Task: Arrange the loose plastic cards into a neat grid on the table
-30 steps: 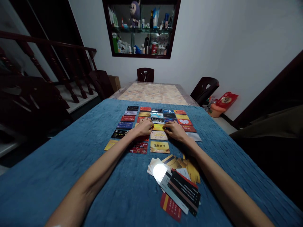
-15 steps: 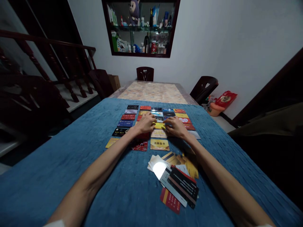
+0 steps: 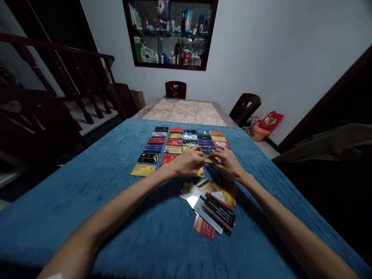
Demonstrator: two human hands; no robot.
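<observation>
Both hands are over the near right part of a grid of plastic cards, with a gold card (image 3: 207,158) lying between them. My left hand (image 3: 190,161) has curled fingers at the card's left edge and covers part of the third column. Fingers pinched, my right hand (image 3: 226,160) is at the card's right side, its wrist raised off the cloth. Left of my hands lie a black card (image 3: 148,157), a blue card (image 3: 153,148) and a yellow-gold card (image 3: 143,170). A loose pile of cards (image 3: 216,211) fans out nearer to me, below my hands.
A blue cloth (image 3: 110,186) covers the near part of the table; its patterned far end (image 3: 180,110) is bare. Dark chairs (image 3: 245,108) stand around it. A wooden railing (image 3: 58,52) runs at left, and a shelf cabinet (image 3: 171,66) is set in the back wall.
Both hands have moved right and nearer to me, from the yellow card in the third column to the gold card beside it. The view has shifted slightly.
</observation>
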